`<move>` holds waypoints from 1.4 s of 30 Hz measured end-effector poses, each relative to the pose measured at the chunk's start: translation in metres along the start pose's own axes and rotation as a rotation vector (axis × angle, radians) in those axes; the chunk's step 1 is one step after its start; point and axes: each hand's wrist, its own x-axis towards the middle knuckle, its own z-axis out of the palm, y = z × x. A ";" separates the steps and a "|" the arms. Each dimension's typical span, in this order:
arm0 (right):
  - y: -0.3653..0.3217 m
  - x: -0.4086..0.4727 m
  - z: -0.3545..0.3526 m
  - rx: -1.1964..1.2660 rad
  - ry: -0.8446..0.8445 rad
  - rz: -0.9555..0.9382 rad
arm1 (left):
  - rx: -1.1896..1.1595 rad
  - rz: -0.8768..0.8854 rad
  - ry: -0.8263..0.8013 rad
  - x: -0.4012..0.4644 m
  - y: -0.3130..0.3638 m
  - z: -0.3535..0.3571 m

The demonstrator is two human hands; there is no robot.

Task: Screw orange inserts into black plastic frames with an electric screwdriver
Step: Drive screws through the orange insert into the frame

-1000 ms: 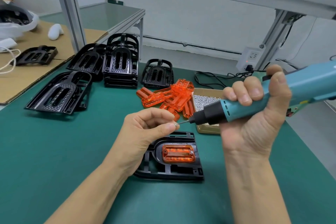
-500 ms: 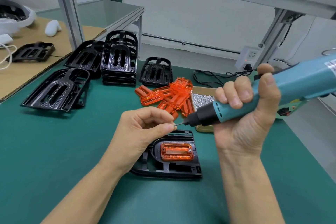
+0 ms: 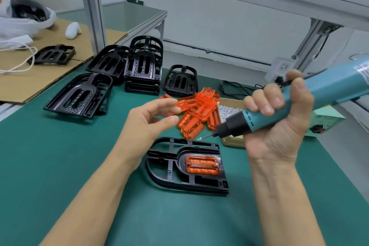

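Fingers, right hand: curled tight round the teal barrel of the electric screwdriver, thumb up along its far side; tool raised off the bench, slanting down to the left
Fingers, left hand: loosely spread and holding nothing, thumb and forefinger apart, hovering above the mat
Screwdriver bit: thin, with what looks like a small screw at its tip; clear of the left fingertips, above the far edge of the near frame
Near black frame: flat on the green mat, below and between the two hands, touched by neither
Seated orange insert: lies in the frame's right-hand recess, under the screwdriver hand's wrist side; a small dark dot near each end, too small to tell whether screw or hole
Loose orange inserts: heaped just beyond the left fingers, partly hidden by them
Screw tray: shallow tan box of small silver screws, behind the tool's black nose
Spare black frames: stacked and scattered at the back left of the mat
Cardboard sheet: far left, carrying one more black frame
Power socket: white, at the back right, with a dark cable
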 end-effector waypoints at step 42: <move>0.056 -0.009 -0.009 -0.524 -0.319 0.276 | 0.692 -0.077 -0.193 -0.001 -0.030 0.008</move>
